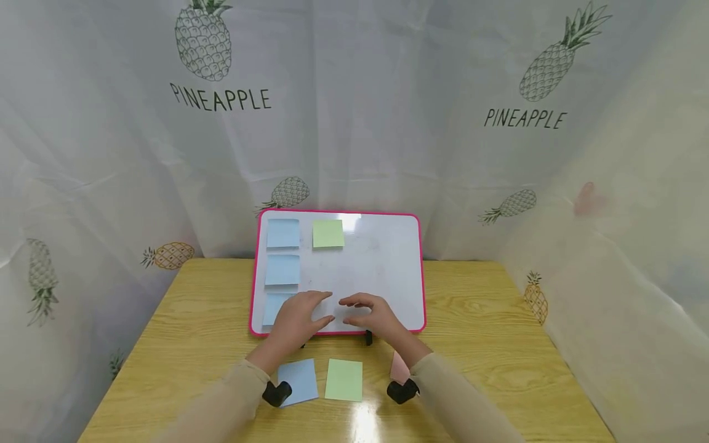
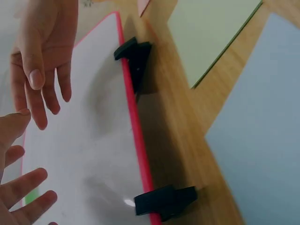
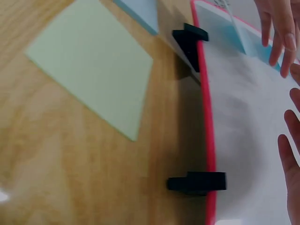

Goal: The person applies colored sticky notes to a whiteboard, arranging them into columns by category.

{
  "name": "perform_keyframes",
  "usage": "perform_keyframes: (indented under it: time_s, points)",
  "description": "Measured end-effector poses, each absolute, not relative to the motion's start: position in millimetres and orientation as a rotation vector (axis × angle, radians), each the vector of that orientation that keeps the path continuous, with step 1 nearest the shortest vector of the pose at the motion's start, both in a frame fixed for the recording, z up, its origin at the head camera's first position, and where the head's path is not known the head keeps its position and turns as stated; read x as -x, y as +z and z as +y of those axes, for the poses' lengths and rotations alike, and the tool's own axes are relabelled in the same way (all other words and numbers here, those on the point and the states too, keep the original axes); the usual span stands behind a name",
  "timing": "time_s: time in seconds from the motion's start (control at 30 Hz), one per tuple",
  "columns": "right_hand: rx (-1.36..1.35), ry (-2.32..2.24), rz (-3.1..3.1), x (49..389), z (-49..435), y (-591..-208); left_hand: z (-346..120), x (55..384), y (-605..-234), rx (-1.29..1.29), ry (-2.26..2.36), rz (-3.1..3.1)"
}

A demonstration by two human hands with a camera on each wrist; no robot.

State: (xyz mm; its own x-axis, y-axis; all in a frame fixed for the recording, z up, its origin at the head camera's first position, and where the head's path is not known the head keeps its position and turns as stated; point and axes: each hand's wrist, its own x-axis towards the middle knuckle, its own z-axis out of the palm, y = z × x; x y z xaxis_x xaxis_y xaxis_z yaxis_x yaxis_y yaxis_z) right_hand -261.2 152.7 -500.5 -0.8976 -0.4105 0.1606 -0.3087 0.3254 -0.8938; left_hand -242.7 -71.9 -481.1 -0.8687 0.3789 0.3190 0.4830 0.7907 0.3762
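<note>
Both hands hover in front of a pink-framed whiteboard [image 1: 376,264], their fingertips facing each other across a small gap. Nothing shows between the fingers of the left hand [image 1: 296,317], which partly covers the lowest blue sticky note [image 1: 272,307]. The right hand [image 1: 373,314] has its fingers loosely bent and holds nothing. Two more blue notes, an upper one [image 1: 283,233] and a middle one [image 1: 282,270], stick to the board's left side. A green sticky note [image 1: 328,234] is at the board's top, right of the upper blue note.
On the wooden table [image 1: 471,320] before the board lie a blue pad [image 1: 299,380], a green pad [image 1: 344,379] and a pink pad [image 1: 399,368], partly hidden by the right arm. Black stand feet [image 3: 201,182] grip the board's lower edge. A pineapple-print curtain [image 1: 371,123] hangs behind.
</note>
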Motion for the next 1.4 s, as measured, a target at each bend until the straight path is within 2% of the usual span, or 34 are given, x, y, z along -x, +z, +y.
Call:
perform_keyframes:
  time_s: [0.23,0.53,0.77,0.97,1.13,1.4]
  points:
    - [0.756,-1.634,2.401,242,157,-517,-72,222,-498,0.760,-0.688,-2.749]
    - [0.685,-1.611,2.371,214,161,-530,-72,200,-516,0.848,-0.742,-2.819]
    - [0.690,-1.561,2.329,189,158,-526,-76,186,-530,0.827,-0.904,-2.897]
    - [0.823,-1.384,2.363,188,163,-557,-76,174,-543,0.792,-1.204,-2.903]
    - [0.855,-1.436,2.296,187,161,-563,-77,169,-553,0.739,-1.428,-2.870]
    - [0.875,-1.377,2.277,186,160,-569,-78,167,-565,0.712,-1.517,-2.836]
